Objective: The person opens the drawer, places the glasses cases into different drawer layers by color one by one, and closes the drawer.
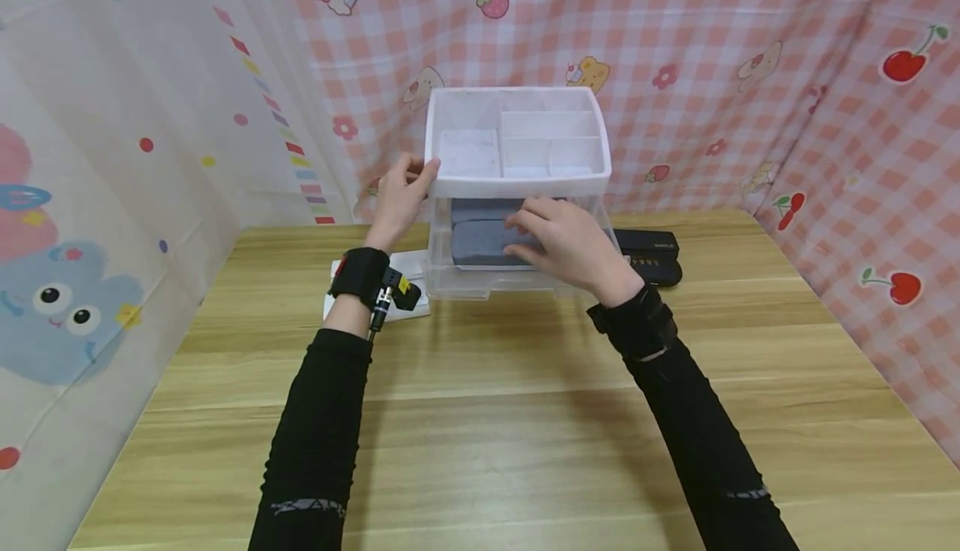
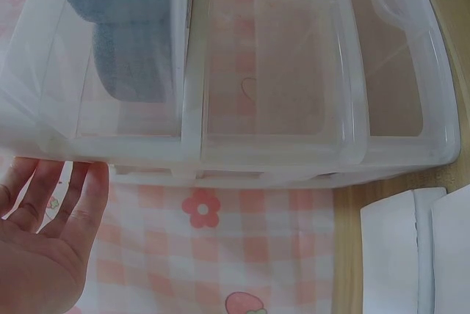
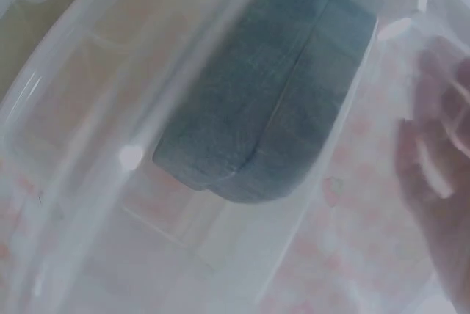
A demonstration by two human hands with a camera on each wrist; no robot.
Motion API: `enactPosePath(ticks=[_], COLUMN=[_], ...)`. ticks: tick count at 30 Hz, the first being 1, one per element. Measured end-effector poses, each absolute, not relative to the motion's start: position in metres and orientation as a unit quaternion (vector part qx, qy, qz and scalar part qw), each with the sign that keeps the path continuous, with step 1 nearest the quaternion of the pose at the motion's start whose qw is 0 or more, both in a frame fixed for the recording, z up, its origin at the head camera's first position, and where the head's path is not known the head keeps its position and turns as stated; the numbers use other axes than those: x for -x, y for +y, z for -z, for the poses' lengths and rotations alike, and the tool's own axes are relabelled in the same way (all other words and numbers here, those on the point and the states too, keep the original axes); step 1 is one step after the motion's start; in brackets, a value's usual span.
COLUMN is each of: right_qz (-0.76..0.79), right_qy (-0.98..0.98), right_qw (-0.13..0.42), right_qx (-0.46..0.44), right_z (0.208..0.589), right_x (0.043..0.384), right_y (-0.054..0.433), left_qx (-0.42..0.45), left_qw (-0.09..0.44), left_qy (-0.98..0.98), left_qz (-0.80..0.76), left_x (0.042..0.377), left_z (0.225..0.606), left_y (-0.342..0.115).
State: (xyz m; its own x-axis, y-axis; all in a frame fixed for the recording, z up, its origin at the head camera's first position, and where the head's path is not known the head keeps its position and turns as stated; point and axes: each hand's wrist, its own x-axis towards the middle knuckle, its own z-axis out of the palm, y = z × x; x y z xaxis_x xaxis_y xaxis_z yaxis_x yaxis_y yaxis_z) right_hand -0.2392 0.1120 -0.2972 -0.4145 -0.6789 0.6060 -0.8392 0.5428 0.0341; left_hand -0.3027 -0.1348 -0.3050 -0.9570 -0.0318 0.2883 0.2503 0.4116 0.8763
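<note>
A white plastic drawer organizer (image 1: pixel 517 182) has a divided tray on top and clear drawers below. Inside the upper drawer (image 3: pixel 95 138) lies a grey-blue fabric-like case (image 1: pixel 487 244), its two rounded parts side by side. My left hand (image 1: pixel 401 194) is at the organizer's left front corner; in the left wrist view its fingertips (image 2: pixel 95 174) touch the side edge. Over the drawer front, my right hand (image 1: pixel 566 238) has loosely bent fingers that overlap the case in the head view. From the right wrist, that hand (image 3: pixel 440 130) appears apart from the case, holding nothing.
A white flat item (image 1: pixel 411 266) lies left of the organizer, partly behind my left wrist. At its right are a black box (image 1: pixel 652 241) and a rounded black case (image 1: pixel 660 271). Checked curtain (image 1: pixel 465 42) hangs close behind the wooden table (image 1: pixel 480 434).
</note>
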Motion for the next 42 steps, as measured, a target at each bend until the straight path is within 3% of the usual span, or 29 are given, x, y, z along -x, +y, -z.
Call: enactPosePath(ticks=[5, 13, 42], right_qz=[-0.106, -0.025, -0.008], right_qy=[-0.767, -0.735, -0.752], right_qw=[0.386, 0.451, 0.465], right_qx=[-0.501, -0.506, -0.468], right_z=[0.305, 0.327, 0.335], right_x=[0.222, 0.205, 0.207], right_y=[0.109, 0.108, 0.105], left_qx=[0.067, 0.065, 0.063], left_qw=[0.131, 0.129, 0.126], left_qy=[-0.830, -0.830, -0.827], left_qz=[0.539, 0.539, 0.544], left_x=[0.303, 0.304, 0.303], left_z=[0.305, 0.306, 0.306], left_y=[-0.135, -0.135, -0.134])
